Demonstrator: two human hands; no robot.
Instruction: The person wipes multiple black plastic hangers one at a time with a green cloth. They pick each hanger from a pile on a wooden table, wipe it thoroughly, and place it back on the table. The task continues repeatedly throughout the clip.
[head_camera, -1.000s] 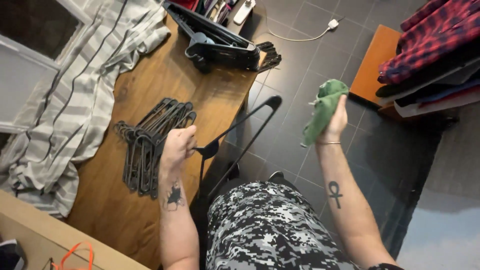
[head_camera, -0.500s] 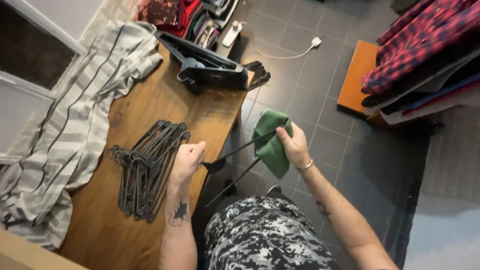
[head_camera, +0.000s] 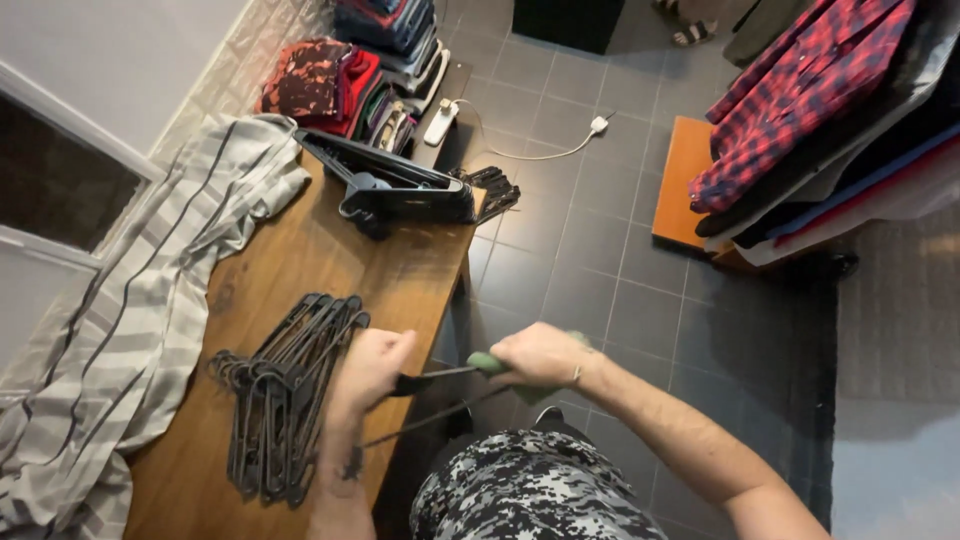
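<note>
My left hand (head_camera: 368, 368) grips a black plastic hanger (head_camera: 432, 377) by its neck, at the right edge of the wooden table (head_camera: 300, 270). My right hand (head_camera: 540, 355) is closed on a green garment (head_camera: 487, 362), bunched over the hanger's arm just beyond the table edge. Most of the garment is hidden under the hand. A pile of several black hangers (head_camera: 285, 390) lies on the table just left of my left hand.
A second stack of black hangers (head_camera: 385, 185) lies at the table's far end. A grey striped cloth (head_camera: 120, 330) drapes the left side. Folded clothes (head_camera: 340, 80) are piled by the wall. A power strip (head_camera: 440, 125) lies on the tiled floor. Plaid shirts (head_camera: 800, 100) hang at right.
My right hand has brought the green garment down from the raised right side to the hanger. The view has tilted towards the far end of the room.
</note>
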